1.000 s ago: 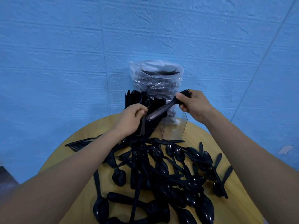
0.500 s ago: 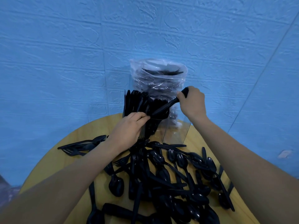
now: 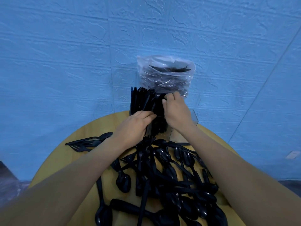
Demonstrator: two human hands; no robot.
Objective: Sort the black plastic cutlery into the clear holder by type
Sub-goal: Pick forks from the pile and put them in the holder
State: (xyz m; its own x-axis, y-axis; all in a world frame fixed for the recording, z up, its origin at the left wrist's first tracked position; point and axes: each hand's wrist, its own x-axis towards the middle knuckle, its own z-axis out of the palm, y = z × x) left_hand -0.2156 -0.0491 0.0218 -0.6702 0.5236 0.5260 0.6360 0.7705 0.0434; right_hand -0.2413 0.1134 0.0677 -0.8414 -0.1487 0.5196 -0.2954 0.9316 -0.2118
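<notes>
The clear holder point(image 3: 194, 119) stands at the back of the round wooden table point(image 3: 68, 154). Its left and middle compartments are packed with upright black cutlery point(image 3: 143, 100). My right hand point(image 3: 176, 113) is over the middle of the holder, fingertips pinched on the top of a black fork point(image 3: 163, 97) that stands among the others. My left hand point(image 3: 134, 127) lies against the holder's front, fingers together on the upright handles; its grip is hidden. A loose heap of black spoons, forks and knives point(image 3: 172, 178) covers the table in front of the holder.
A clear plastic bag point(image 3: 166, 74) holding more black cutlery stands right behind the holder, against the blue wall. A few stray pieces point(image 3: 91, 141) lie at the table's left edge. The holder's right compartment looks see-through.
My right hand has swung the fork from a slant above the holder to upright and lowered it in among the standing pieces. My left hand has stayed at the holder's front.
</notes>
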